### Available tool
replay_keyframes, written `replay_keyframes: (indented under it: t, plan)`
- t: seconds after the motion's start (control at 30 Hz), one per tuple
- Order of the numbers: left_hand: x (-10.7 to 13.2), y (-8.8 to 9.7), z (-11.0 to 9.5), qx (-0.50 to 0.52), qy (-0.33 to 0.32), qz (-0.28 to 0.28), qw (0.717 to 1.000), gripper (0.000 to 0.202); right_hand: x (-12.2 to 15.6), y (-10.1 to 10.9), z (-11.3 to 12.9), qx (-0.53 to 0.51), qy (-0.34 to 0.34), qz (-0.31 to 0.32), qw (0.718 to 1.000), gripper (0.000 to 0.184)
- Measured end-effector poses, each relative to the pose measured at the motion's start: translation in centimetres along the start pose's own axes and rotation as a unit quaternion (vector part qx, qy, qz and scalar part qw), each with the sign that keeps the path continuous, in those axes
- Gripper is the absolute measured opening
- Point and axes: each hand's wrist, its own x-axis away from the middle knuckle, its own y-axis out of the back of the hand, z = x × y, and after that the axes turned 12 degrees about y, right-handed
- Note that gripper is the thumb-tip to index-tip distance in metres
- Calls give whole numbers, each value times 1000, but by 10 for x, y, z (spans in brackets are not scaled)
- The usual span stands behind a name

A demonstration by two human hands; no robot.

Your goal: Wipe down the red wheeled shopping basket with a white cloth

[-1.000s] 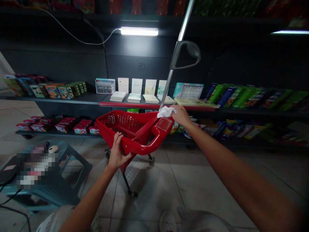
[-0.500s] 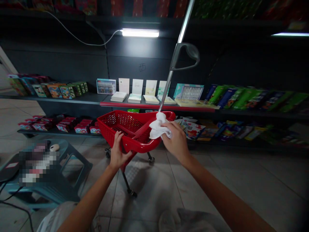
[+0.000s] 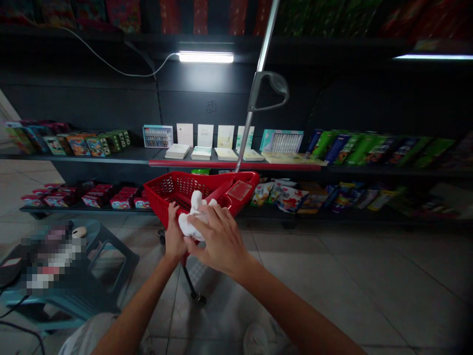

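A red shopping basket on wheels stands in front of me, with a metal pole rising behind its rim. My left hand grips the near left side of the rim, fingers over the edge. My right hand is closed on a bunched white cloth and presses it to the near rim, just right of my left hand. The cloth and right hand hide part of the basket's inside and near edge. A grey loop handle is fixed to the pole.
Dark shelves hold books, snack bags and boxed goods behind the basket. A blue-grey plastic stool with blurred items and cables stands to the left. A lit tube lamp hangs above.
My right hand has moved the cloth left and nearer along the rim, from the right corner to beside my left hand. A panel on the basket's right end now shows.
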Motion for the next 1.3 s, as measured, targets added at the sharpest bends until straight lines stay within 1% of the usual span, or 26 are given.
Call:
replay_keyframes:
  t: [0.1, 0.27, 0.43, 0.53, 0.67, 0.8, 0.87, 0.97, 1.0, 1.03, 1.07, 1.13, 1.23, 1.3]
  plan:
    - [-2, 2, 3, 16, -23, 4, 1000, 91, -4, 8, -9, -23, 27, 17, 999, 33]
    - [-3, 3, 0, 29, -29, -22, 999, 93, -7, 9, -39, -96, 56, 16, 994, 28]
    - [-3, 10, 3, 25, -21, -10, 999, 92, -2, 5, -68, -86, 51, 9, 995, 27]
    - [-2, 17, 7, 24, -24, -10, 999, 90, 3, 3, -81, -86, 61, -10, 994, 28]
    - [-2, 27, 9, 48, -32, -17, 998, 88, 3, -2, -92, -92, 81, -48, 991, 26]
    - [-4, 42, 9, 72, -25, -12, 997, 86, -4, -6, -105, -111, 96, -112, 983, 22]
    - [-6, 51, 11, 80, -29, -15, 996, 86, -5, -7, -117, -119, 73, -157, 978, 23]
    - [-11, 65, 20, 85, -24, -21, 996, 88, 0, -8, -141, -87, -25, -243, 966, 25]
    - [-13, 69, 24, 86, -17, -19, 996, 88, 3, -8, -149, -70, -59, -257, 962, 25]
    - [-15, 73, 29, 88, -6, -15, 996, 87, 6, -8, -156, -56, -86, -254, 962, 24]
    - [-17, 76, 34, 89, 5, -10, 996, 85, 8, -8, -161, -49, -102, -236, 965, 24]
    - [-20, 82, 44, 91, 32, 1, 995, 85, 12, -7, -167, -53, -112, -179, 976, 21]
    - [-22, 90, 49, 90, 66, 10, 994, 90, 12, -5, -158, -77, -125, -118, 982, 19]
    - [-21, 96, 42, 57, 63, 5, 996, 92, 9, -1, -146, -82, -152, -91, 981, 17]
